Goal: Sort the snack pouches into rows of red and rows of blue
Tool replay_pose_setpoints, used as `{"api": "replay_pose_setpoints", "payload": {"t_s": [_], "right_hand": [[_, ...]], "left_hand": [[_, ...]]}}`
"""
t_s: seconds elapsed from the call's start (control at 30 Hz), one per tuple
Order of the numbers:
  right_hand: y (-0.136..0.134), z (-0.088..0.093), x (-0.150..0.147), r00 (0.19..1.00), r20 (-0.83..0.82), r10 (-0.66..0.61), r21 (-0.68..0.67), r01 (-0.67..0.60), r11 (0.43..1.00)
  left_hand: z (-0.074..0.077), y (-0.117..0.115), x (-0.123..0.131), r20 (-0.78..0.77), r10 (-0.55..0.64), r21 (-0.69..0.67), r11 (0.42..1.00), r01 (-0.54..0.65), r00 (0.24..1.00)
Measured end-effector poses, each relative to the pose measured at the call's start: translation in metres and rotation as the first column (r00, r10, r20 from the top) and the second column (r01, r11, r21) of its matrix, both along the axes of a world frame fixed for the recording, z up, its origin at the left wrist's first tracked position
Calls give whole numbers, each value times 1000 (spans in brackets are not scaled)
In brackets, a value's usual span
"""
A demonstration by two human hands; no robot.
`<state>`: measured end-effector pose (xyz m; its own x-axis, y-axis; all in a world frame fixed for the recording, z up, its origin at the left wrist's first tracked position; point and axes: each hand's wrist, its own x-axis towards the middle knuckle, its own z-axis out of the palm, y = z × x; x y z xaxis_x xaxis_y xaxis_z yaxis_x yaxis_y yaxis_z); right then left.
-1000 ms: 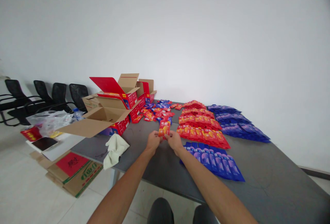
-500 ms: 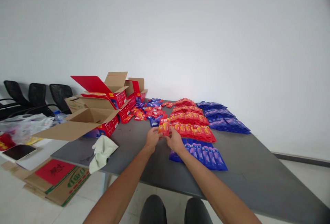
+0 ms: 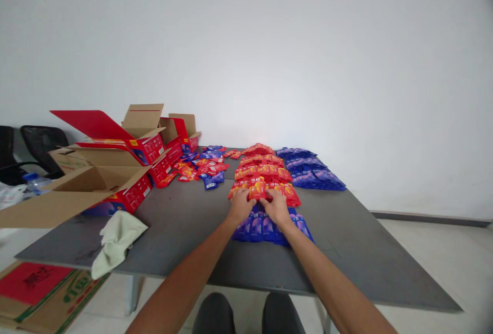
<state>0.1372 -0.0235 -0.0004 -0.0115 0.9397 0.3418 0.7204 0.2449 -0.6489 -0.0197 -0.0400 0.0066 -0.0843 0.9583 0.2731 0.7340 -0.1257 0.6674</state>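
Between my left hand [image 3: 241, 204] and my right hand [image 3: 276, 207] is a red packet [image 3: 257, 189] with orange print, its lower corners pinched by the fingers of both. It is over the nearest of several rows of red packets [image 3: 290, 195]; whether it touches them I cannot tell. Just below my hands lies a row of blue packets [image 3: 257, 227], partly covered by my fingers and wrists. Stacked blue packets [image 3: 314, 170] lie to the right of the red rows. Left of the rows is a loose heap of mixed red and blue packets [image 3: 210, 167].
Open red cardboard boxes [image 3: 136, 193] stand along the left of the grey table [image 3: 173, 241]. A pale cloth [image 3: 118, 236] hangs over the front edge. Flattened cartons [image 3: 50, 293] lie on the floor, and black chairs [image 3: 46, 144] stand at the far left.
Both hands have carried the red packet rightward, from beside the rows to over the nearest red row. The camera view has turned to the right.
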Motion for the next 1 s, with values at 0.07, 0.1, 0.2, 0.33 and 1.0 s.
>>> {"api": "replay_pose_setpoints", "payload": {"t_s": [0.07, 0.1, 0.2, 0.33, 1.0], "right_hand": [[3, 1, 10, 997, 60, -47, -34, 49, 998], [4, 1, 14, 994, 83, -70, -52, 75, 996], [6, 3, 23, 980, 143, -139, -110, 156, 982], [11, 3, 29, 961, 220, -168, -176, 208, 962], [18, -5, 31, 932, 323, -165, -153, 224, 963]], "left_hand": [[-1, 4, 11, -120, 9, 5, 1000, -8, 993], [-2, 6, 16, -152, 0, -4, 1000, -1, 988], [-3, 14, 31, -249, -41, -55, 998, 28, 968], [-3, 24, 44, -357, -44, -75, 997, 18, 933], [-15, 29, 54, -483, -16, 2, 1000, 20, 875]]}}
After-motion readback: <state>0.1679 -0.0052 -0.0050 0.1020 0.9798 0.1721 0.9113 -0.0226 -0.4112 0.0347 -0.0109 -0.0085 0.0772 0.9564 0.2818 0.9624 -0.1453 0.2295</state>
